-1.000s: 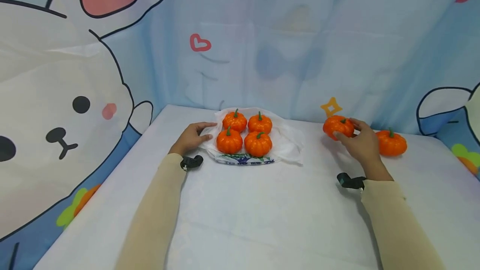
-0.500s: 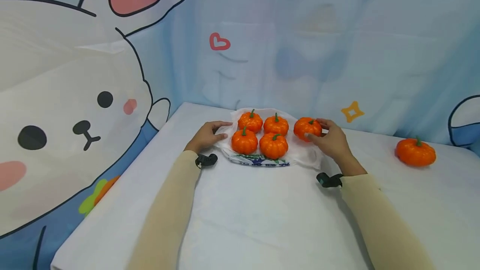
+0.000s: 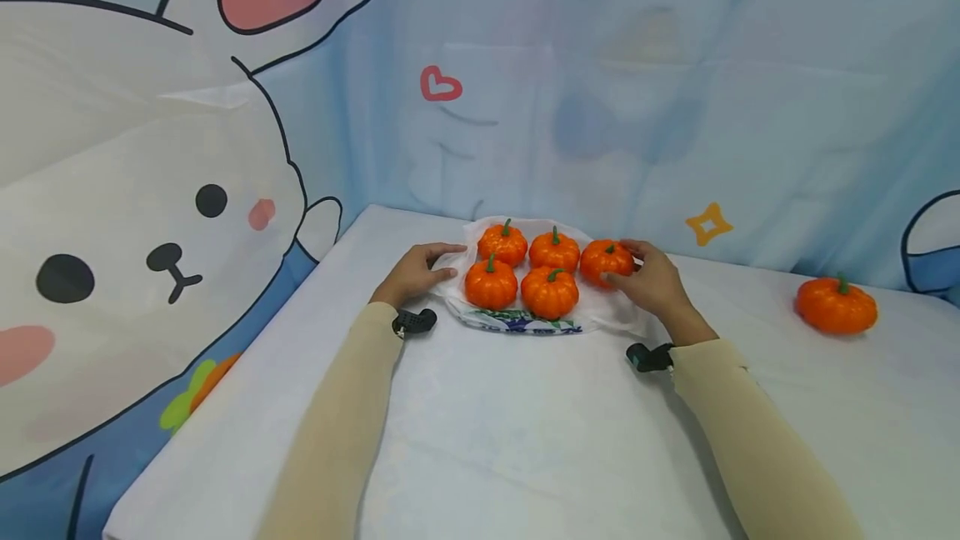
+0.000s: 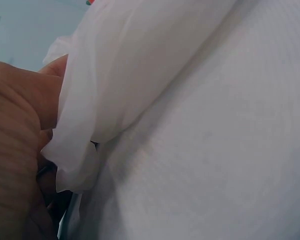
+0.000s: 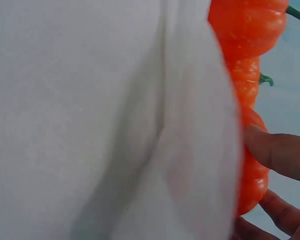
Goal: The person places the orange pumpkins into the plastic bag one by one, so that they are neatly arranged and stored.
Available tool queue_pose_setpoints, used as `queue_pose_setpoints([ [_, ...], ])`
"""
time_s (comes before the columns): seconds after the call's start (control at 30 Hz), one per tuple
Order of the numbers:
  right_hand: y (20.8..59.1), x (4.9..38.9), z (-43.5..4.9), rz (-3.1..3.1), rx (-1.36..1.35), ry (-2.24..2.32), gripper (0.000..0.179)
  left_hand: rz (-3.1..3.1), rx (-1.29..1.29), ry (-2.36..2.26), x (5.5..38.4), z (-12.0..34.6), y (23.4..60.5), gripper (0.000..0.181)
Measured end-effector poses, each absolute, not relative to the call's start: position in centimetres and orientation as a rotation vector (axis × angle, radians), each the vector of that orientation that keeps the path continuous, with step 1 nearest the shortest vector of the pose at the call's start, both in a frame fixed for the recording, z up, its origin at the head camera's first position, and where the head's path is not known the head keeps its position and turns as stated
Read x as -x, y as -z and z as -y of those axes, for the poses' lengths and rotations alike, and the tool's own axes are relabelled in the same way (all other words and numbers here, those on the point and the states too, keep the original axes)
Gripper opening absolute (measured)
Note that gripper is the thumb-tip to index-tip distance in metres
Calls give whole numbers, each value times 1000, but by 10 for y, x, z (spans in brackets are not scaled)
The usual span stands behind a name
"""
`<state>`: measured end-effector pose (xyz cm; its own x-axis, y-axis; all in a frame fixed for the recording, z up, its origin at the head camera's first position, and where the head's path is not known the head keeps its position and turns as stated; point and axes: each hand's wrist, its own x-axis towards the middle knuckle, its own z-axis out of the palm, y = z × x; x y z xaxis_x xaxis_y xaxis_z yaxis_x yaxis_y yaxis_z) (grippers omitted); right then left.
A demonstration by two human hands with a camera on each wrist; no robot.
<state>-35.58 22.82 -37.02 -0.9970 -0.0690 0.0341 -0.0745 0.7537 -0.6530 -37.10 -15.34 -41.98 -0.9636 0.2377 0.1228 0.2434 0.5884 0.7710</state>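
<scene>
Small orange pumpkins with green stems, including a front-left pumpkin (image 3: 491, 283), sit grouped on a thin, crumpled white sheet (image 3: 609, 307), perhaps a bag, with blue-green print along its front. At the group's right, my right hand (image 3: 660, 283) grips one pumpkin (image 3: 600, 263) between thumb and fingers; its thumb (image 5: 282, 152) presses the orange side in the right wrist view. My left hand (image 3: 412, 275) is at the sheet's left edge, thumb and forefinger pointing towards the pumpkins. Folds of the sheet (image 4: 135, 65) hide its fingertips in the left wrist view, so any pinch is unclear.
One more pumpkin (image 3: 836, 307) stands apart on the right of the white-covered table (image 3: 510, 432). Behind the table hangs a light blue curtain (image 3: 622, 107) with cartoon prints. A large cartoon animal print (image 3: 135, 157) covers the left side.
My right hand has carried its pumpkin leftward from beside the lone pumpkin to the group and lowered it slightly. My left hand stays at the sheet's edge. The head view has shifted a little.
</scene>
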Motion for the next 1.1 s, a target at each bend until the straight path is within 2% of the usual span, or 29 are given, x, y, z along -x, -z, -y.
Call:
queue_pose_setpoints([
  [0.27,350,326,-265,2791,-90,-1031,71,2788,454,1364,370,147,421,42],
  [0.5,331,305,-335,2515,274,-986,63,2790,459,1355,367,147,418,42],
  [0.63,331,304,-376,2425,518,-1087,69,2800,429,1366,363,152,418,42],
  [0.8,349,303,-420,2473,768,-1207,79,2813,437,1352,362,155,419,42],
  [1.1,370,304,-459,2563,881,-1370,92,2813,443,1340,365,153,418,42],
])
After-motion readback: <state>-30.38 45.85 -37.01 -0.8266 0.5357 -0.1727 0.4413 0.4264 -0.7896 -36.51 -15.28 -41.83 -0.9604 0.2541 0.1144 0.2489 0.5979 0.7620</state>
